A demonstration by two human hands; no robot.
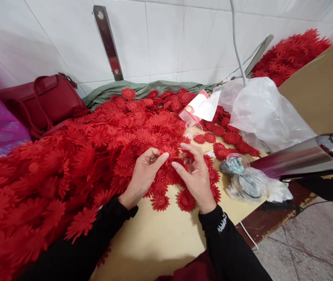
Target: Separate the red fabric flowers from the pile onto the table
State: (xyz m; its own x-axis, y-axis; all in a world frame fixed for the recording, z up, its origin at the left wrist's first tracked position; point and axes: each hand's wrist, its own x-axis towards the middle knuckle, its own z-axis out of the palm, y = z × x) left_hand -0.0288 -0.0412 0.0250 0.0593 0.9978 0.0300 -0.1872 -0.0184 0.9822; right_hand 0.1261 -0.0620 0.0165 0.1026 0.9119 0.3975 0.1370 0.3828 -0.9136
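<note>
A large heap of red fabric flowers (67, 164) covers the left and middle of a tan table (160, 242). My left hand (143, 175) reaches into the heap's near edge with its fingers curled, pinching at a red flower (169, 152). My right hand (194, 175) is beside it, thumb and fingers closed on the same small cluster of red flowers. Both arms wear black sleeves. Loose flowers (185, 200) lie on the table just below my hands.
A red handbag (42, 102) sits at the back left against the white tiled wall. Clear plastic bags (264, 111), a small clear cup (193, 128), a pink-and-white packet (197, 106), a cardboard box (321, 86) and a metal tube (303, 156) stand to the right. More red flowers (289, 54) pile behind the box.
</note>
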